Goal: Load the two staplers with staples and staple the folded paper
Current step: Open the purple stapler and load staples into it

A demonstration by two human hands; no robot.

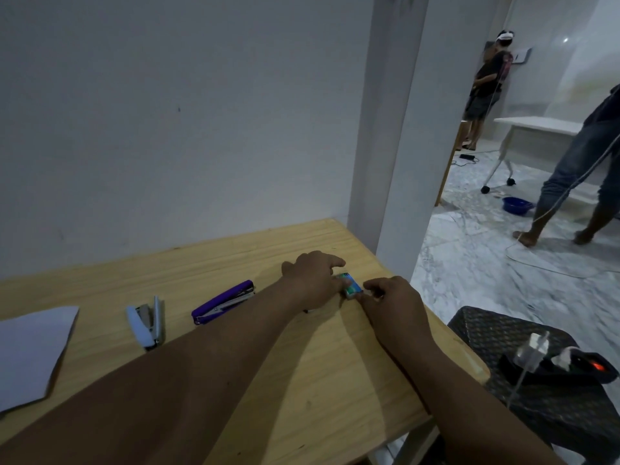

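At the far left edge of the frame, the folded paper (32,354) lies flat on the wooden counter (322,380). Just right of it sits a pale blue stapler (147,322), swung open, its top standing beside its base. Further right, near the middle of the frame, a purple stapler (223,302) lies closed, angled up toward the right. Right of centre, both hands meet over a small blue-green staple box (351,286) resting on the counter. The left hand (313,280) comes in from the lower left, fingers curled against the box's left end, index finger stretched past it. The right hand (391,297) pinches the box's right end with bent fingers. At the lower right, a dark woven stool (476,330) carries a charger (533,349). In the upper right, two people stand on a marble floor (469,273) near a blue basin (517,205).
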